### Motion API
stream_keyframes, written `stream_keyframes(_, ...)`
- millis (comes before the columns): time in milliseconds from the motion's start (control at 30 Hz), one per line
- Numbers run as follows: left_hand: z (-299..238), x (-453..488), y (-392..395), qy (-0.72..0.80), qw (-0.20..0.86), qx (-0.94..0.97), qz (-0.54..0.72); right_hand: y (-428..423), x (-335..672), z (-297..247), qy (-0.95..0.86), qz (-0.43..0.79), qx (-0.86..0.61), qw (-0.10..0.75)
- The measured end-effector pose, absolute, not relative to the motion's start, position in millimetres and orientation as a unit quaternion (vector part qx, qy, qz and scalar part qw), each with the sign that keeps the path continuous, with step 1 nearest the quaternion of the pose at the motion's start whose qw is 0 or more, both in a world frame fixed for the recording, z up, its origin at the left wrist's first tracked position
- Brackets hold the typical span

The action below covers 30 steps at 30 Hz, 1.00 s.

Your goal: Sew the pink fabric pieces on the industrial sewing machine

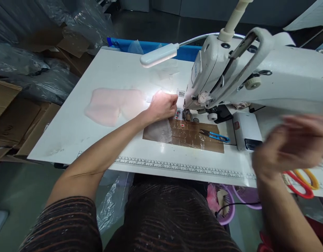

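Note:
My left hand (163, 105) is closed, its fingers pinched on a sheer fabric piece (158, 131) just left of the sewing machine's (203, 77) needle area. Pale pink see-through fabric (111, 103) spreads on the table to the left of that hand. Whether the pink part and the sheer part are one piece is hidden under the hand and forearm. My right hand (289, 145) is in the air at the right, smeared by motion, and its fingers cannot be made out. Blue thread snips (216, 135) lie on a brown taped sheet (187, 140) in front of the machine.
A lamp (160, 55) lights the work from above. A white box (246, 131) stands below the machine arm. Red- and yellow-handled scissors (300, 185) lie at the right table edge. A printed ruler (177, 169) runs along the front edge. Cardboard boxes (38, 129) stand at left.

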<state>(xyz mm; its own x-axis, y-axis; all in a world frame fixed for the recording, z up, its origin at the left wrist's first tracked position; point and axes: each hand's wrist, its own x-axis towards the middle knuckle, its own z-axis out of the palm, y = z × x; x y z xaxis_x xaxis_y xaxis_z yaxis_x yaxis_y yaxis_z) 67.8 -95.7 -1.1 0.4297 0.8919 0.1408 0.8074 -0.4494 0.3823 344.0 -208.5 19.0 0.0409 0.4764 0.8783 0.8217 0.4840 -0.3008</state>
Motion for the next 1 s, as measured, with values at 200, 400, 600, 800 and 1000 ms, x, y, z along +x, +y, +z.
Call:
stream_keyframes(200,13.8,33.5,-80.1,0.594,-0.033,0.786,0.166,-211.8,269.7,-24.0,-0.875,0.099,-0.335,0.335)
stream_keyframes(400,24.8,4.6,-74.0,0.525,0.006,0.842,0.126,-211.0,256.0,-33.8,-0.917,0.103,-0.299,0.242)
stream_keyframes(600,47.2,11.4,-111.1,0.412,0.019,0.901,0.133,-215.4,261.7,-32.9,-0.928,0.072,-0.308,0.196)
stream_keyframes(800,10.8,29.7,-163.8,0.332,0.066,0.941,0.013,-214.9,258.9,-29.3,-0.937,0.052,-0.318,0.133)
stream_keyframes(1000,-19.5,49.3,-154.5,0.375,0.01,0.926,0.031,-208.6,256.5,-18.5,-0.912,-0.013,-0.404,0.074)
